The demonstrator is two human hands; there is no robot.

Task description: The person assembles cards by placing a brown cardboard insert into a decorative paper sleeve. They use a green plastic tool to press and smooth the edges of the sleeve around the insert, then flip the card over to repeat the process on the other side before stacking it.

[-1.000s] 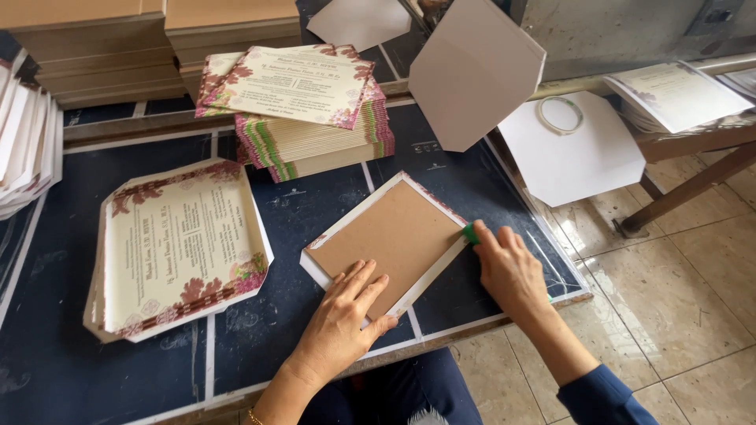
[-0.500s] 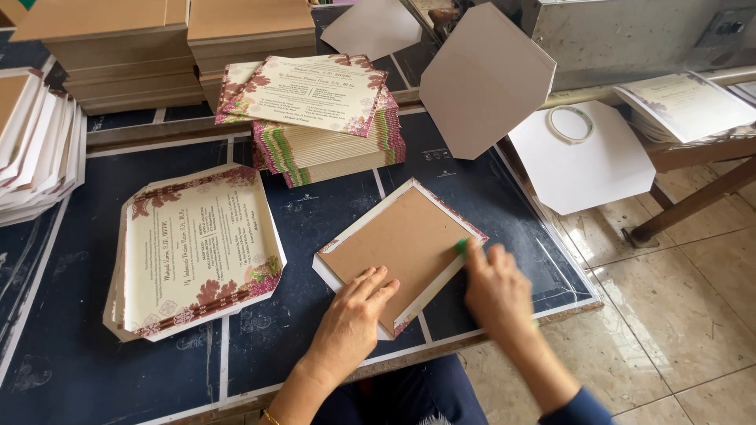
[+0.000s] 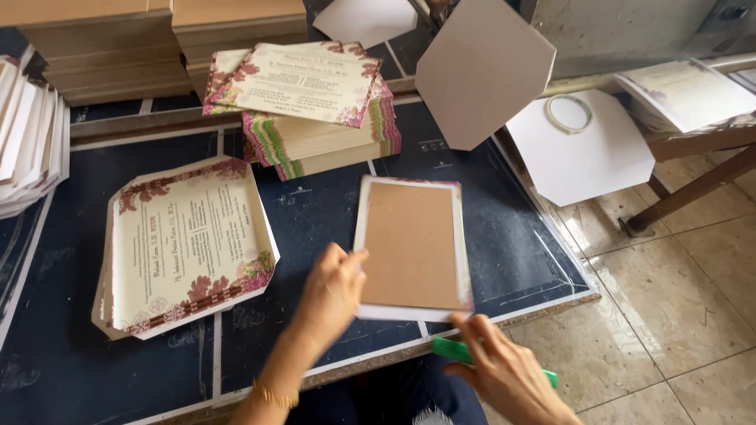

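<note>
One brown cardboard panel with folded white edges [image 3: 413, 245] lies upright on the dark blue table [image 3: 315, 212], near its front edge. The left hand [image 3: 332, 295] rests open and flat on the panel's near-left corner, fingers spread, clasping nothing. The right hand [image 3: 504, 370], just off the table's near edge, is closed around one green plastic tool [image 3: 453, 350]; how tightly cannot be told.

To the left sits one stack of cream floral-bordered printed sheets with clipped corners [image 3: 185, 244]. Farther back stands one stack of finished floral cards [image 3: 311, 110], and beyond it two piles of plain brown boards [image 3: 157, 39]. One stack of white sheets [image 3: 27, 142] lies at the far left. Two grey octagonal sheets show on the right: one upright [image 3: 480, 71], one flat [image 3: 579, 149] bearing one tape ring [image 3: 569, 112].

Half a second ago the panel lay tilted with the right hand on its right edge; it now sits square, and that hand has drawn back toward the body.
</note>
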